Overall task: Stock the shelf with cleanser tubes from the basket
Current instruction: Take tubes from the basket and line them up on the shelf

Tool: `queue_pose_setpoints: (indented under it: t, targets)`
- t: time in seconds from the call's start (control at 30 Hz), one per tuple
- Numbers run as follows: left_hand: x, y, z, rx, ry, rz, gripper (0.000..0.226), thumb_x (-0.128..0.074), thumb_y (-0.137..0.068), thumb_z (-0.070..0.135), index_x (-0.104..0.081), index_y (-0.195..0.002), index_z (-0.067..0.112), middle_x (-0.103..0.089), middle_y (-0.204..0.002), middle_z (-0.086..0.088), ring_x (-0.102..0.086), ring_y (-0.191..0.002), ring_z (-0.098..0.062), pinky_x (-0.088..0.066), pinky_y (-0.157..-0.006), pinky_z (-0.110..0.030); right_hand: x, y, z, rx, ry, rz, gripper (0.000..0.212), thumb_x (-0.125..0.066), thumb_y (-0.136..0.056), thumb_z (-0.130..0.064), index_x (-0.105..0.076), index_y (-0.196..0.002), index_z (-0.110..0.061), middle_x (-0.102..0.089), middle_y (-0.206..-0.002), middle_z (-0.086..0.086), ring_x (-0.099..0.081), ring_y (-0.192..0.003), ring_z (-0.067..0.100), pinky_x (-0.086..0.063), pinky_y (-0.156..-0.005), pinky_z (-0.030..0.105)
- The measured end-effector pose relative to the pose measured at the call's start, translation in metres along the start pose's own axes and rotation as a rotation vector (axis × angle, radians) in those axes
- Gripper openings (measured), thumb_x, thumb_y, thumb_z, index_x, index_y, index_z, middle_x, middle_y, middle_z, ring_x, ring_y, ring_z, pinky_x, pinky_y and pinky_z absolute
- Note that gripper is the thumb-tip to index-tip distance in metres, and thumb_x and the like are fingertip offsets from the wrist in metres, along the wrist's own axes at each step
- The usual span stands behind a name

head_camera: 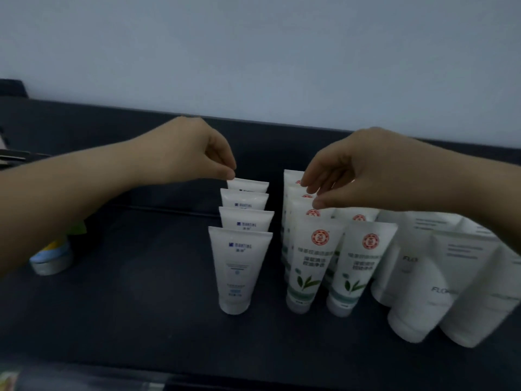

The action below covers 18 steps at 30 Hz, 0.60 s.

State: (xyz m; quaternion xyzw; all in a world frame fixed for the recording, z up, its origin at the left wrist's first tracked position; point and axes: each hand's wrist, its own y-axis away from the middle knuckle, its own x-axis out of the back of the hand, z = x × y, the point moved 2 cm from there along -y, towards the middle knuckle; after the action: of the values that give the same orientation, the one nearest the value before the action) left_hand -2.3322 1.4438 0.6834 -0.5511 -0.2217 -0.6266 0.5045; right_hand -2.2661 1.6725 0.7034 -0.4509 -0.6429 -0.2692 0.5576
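Observation:
A row of several white tubes with blue print (pixel 239 266) stands cap-down on the dark shelf (pixel 141 277). My left hand (pixel 194 153) pinches the top left corner of the rearmost tube of that row (pixel 249 186). To the right stand two rows of white tubes with a red seal and green leaves (pixel 307 263). My right hand (pixel 366 170) reaches over them. Its fingertips and thumb pinch the top edge of a tube near the back of the left green row (pixel 304 196). The basket is out of view.
Larger white tubes (pixel 451 277) crowd the right end of the shelf, leaning a little. A small round container with a blue and yellow top (pixel 50 258) sits at the left under my forearm. A pale wall (pixel 253 52) rises behind the shelf.

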Motion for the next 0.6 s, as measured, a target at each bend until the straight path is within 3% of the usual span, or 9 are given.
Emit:
queue_pose_setpoints:
  t: [0.1,0.23,0.37,0.6]
  targets:
    - [-0.009,0.004,-0.014,0.019,0.03,-0.041,0.011,-0.074,-0.077,0.038,-0.075,-0.086,0.032,-0.072,-0.072,0.016,-0.063,-0.072,0.011,-0.043,-0.067,-0.008,-0.011,-0.014,-0.014,0.019,0.031,-0.004,0.019,-0.073,-0.079,-0.032,-0.069,-0.098,-0.033,-0.069,-0.085,-0.021,-0.063,-0.081,-0.012,-0.049,-0.079,0.007]
    - [-0.022,0.01,-0.02,0.015,0.056,-0.163,0.018,-0.076,-0.074,0.043,-0.075,-0.087,0.031,-0.074,-0.079,0.014,-0.069,-0.076,-0.002,-0.052,-0.08,-0.019,-0.029,-0.036,-0.026,0.016,0.143,-0.034,0.023,-0.07,-0.084,-0.029,-0.068,-0.106,-0.027,-0.068,-0.097,-0.015,-0.064,-0.087,-0.003,-0.053,-0.084,0.019]
    - [-0.037,0.012,-0.024,0.02,0.082,-0.233,0.014,-0.074,-0.078,0.037,-0.075,-0.088,0.027,-0.074,-0.077,0.008,-0.069,-0.069,-0.004,-0.057,-0.074,-0.021,-0.047,-0.052,-0.029,0.006,0.254,-0.094,0.026,-0.068,-0.086,-0.028,-0.067,-0.112,-0.022,-0.067,-0.104,-0.01,-0.061,-0.092,0.003,-0.05,-0.088,0.022]
    - [-0.045,0.008,-0.031,0.031,0.146,-0.203,0.007,-0.072,-0.083,0.027,-0.075,-0.085,0.021,-0.074,-0.072,0.004,-0.069,-0.064,-0.005,-0.058,-0.067,-0.017,-0.065,-0.069,-0.025,-0.037,0.37,-0.165,0.016,-0.066,-0.087,-0.028,-0.071,-0.1,-0.02,-0.069,-0.099,-0.005,-0.063,-0.091,0.011,-0.051,-0.083,0.027]
